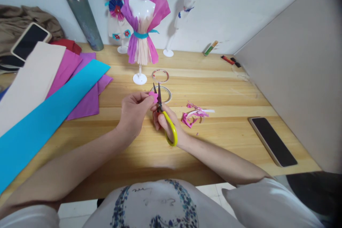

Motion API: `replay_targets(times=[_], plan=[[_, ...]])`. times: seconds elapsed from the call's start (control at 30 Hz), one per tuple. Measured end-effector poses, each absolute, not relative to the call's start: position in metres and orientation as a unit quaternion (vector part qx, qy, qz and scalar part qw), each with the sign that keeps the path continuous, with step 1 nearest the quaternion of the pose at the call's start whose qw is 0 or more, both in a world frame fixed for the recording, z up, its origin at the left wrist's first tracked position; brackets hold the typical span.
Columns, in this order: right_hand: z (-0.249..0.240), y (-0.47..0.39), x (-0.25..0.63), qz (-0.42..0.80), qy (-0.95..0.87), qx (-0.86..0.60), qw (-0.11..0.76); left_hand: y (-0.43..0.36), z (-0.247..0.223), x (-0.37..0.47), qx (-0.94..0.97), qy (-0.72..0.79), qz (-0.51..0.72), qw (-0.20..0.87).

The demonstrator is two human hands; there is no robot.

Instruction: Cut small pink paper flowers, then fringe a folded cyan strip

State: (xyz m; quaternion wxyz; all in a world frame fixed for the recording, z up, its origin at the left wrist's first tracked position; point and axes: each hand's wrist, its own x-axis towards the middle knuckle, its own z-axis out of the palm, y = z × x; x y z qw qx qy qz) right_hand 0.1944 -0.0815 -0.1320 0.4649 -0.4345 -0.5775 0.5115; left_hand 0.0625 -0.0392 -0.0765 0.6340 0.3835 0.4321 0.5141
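Between the thumb and fingers of my left hand is a small piece of pink paper. My right hand grips yellow-handled scissors, with the blades pointing away from me and slightly parted beside the paper's right edge. Behind the hands, two tape rolls lie flat on the wooden table; the nearer one is partly hidden by the blades. Pink paper scraps and a white strip lie just right of my right hand.
Small mannequins in paper dresses stand along the wall. Coloured paper sheets spread over the left side, with a phone and a tall bottle behind. Another phone lies at right. A glue stick rests near the wall.
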Motion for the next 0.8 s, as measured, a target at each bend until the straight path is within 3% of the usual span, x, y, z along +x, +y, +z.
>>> replay_targets(times=[0.8], plan=[[-0.1367, -0.0844, 0.1949, 0.527, -0.558, -0.418, 0.486, -0.035, -0.0755, 0.061, 0.376, 0.45, 0.515, 0.625]])
